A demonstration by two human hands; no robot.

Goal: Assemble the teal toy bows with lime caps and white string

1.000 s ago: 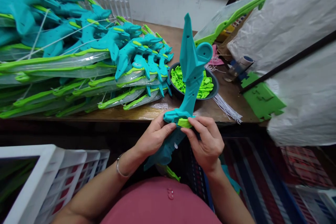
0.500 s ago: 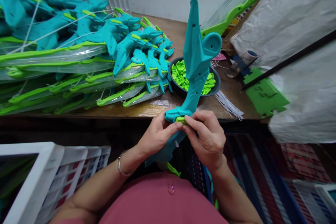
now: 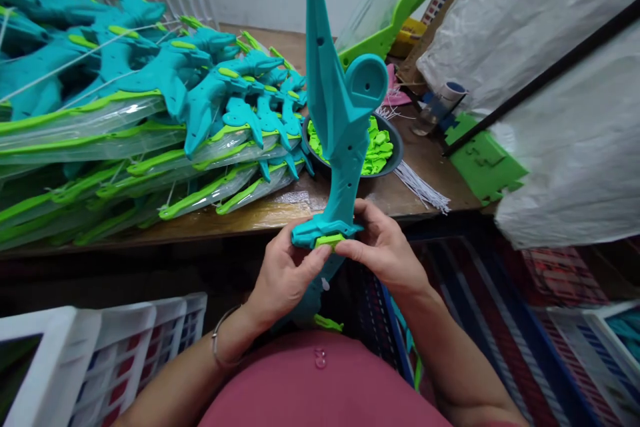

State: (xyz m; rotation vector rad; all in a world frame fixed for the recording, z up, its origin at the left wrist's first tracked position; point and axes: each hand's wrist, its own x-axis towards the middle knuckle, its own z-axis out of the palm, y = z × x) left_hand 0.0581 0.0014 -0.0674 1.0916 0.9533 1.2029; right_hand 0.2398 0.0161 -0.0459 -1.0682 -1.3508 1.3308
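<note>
I hold a teal plastic toy bow part (image 3: 341, 113) upright over my lap, its pointed tip rising toward the wall. My left hand (image 3: 283, 273) grips it from the left at the grip section, fingers closed around it. My right hand (image 3: 385, 247) grips the same section from the right, thumb and fingers pinched on a small lime green clip (image 3: 329, 239) seated in the teal part. A dark bowl (image 3: 396, 150) of lime green clips stands on the wooden table (image 3: 280, 208) just behind the part.
A big pile of finished teal and green bows (image 3: 125, 113) in clear sleeves fills the table's left. White strings (image 3: 420, 187) lie by the bowl, a green foam piece (image 3: 485, 163) and plastic-covered bundles (image 3: 550, 80) to the right. White crates (image 3: 100, 360) stand lower left.
The teal part has swung up and left, its tip now higher in view. Both hands shifted slightly left with it, still pinching the green clip at the grip.
</note>
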